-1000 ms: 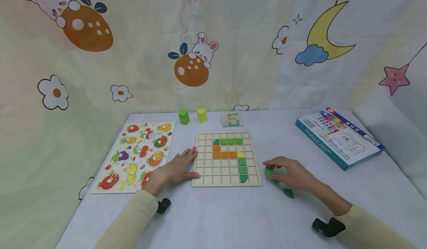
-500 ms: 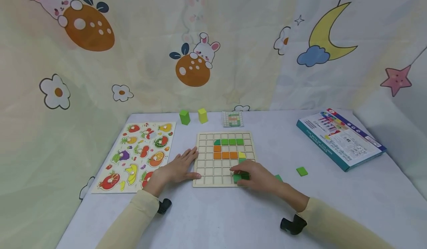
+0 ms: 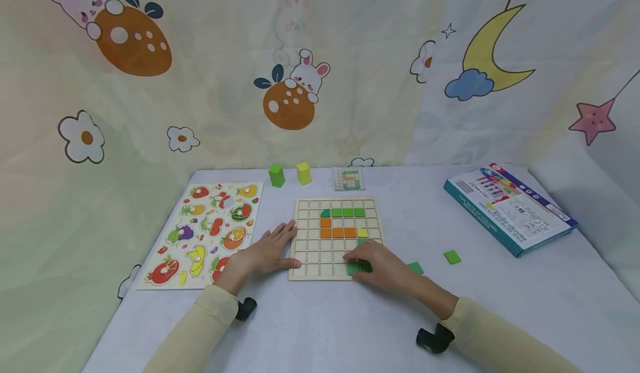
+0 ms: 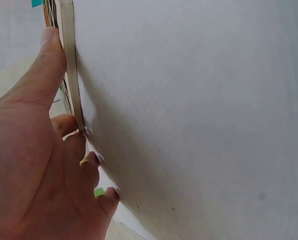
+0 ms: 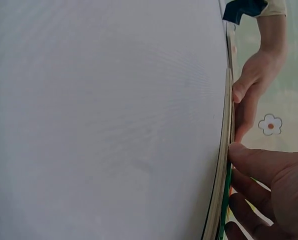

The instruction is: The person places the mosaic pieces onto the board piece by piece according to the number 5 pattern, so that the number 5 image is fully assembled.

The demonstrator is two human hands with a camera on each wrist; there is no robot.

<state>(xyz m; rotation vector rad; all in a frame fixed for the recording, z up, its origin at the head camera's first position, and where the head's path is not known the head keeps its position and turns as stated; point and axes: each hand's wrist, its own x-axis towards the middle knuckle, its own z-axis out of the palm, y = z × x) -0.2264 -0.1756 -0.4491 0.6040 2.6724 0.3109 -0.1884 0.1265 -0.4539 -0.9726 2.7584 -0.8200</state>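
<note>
A wooden grid board (image 3: 310, 250) lies mid-table, holding green, orange (image 3: 338, 232) and yellow tiles (image 3: 362, 232) in some of its squares. My right hand (image 3: 382, 267) is over its lower right corner, thumb and fingertips pinching a green tile (image 3: 353, 268) at the bottom row. That hand hides the squares beneath it. Along the board's left edge rests my left hand (image 3: 269, 250), its fingers extended and its thumb at the lower corner. The left wrist view shows the left thumb (image 4: 46, 65) against the board's side.
Two loose green tiles, one partly behind the right wrist (image 3: 415, 268) and one farther right (image 3: 452, 257), lie on the table. A fruit puzzle (image 3: 225, 195) is at left. Behind the board are a green block (image 3: 276, 175), a yellow block (image 3: 303, 173) and a pattern card (image 3: 349, 178). A box (image 3: 510, 209) lies right.
My right hand has moved left from the loose green pieces onto the board's lower right, carrying a green tile, then shifted slightly left. My left hand has stayed on the board's edge.
</note>
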